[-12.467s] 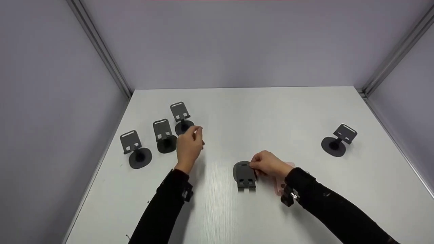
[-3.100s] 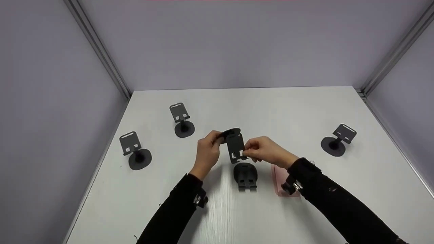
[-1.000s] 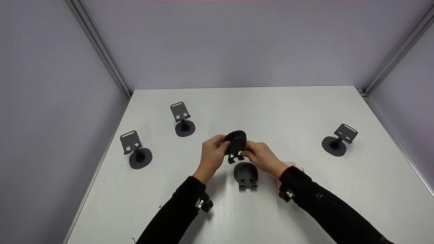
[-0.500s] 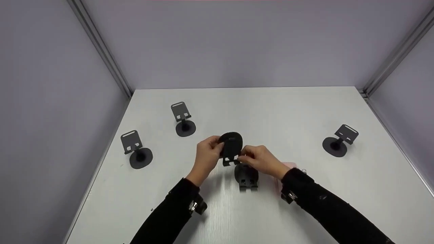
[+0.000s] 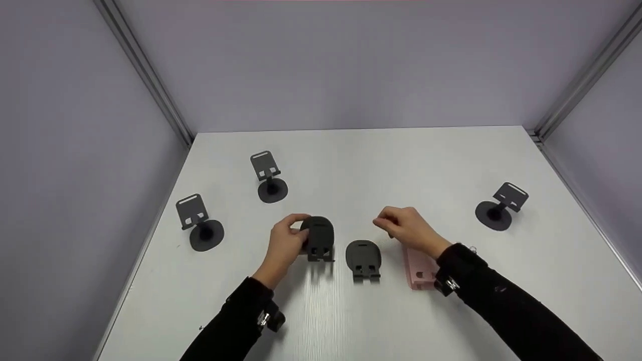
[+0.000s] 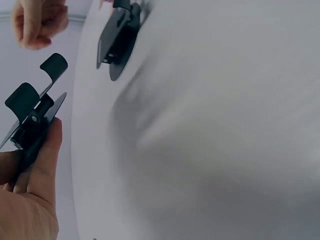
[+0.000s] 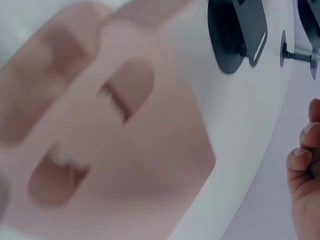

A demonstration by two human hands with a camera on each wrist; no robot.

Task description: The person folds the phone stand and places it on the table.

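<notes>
My left hand [image 5: 282, 245] pinches the round base of a folded dark grey phone stand [image 5: 321, 238], thumb on top. In the left wrist view, the held stand's two curved hooks [image 6: 22, 102] point up and the fingers lie beneath its base. A second folded grey phone stand [image 5: 363, 258] lies flat on the table just to its right. My right hand [image 5: 409, 228] hovers with loosely curled fingers, holding nothing. Under its wrist lies a pink phone stand [image 5: 420, 268], folded flat, with two cut-outs that fill much of the right wrist view; the sleeve partly covers it.
Two unfolded grey phone stands, one near [image 5: 206, 234] and one farther back [image 5: 272, 190], stand on the left of the white table [image 5: 351, 165]. Another unfolded stand [image 5: 494, 215] is at the right. Pale panels [image 5: 321, 65] enclose the back and sides.
The middle stand from the left group was picked up and folded between both hands. Just now my right hand released it and drew right, while my left hand carried it left and nearer.
</notes>
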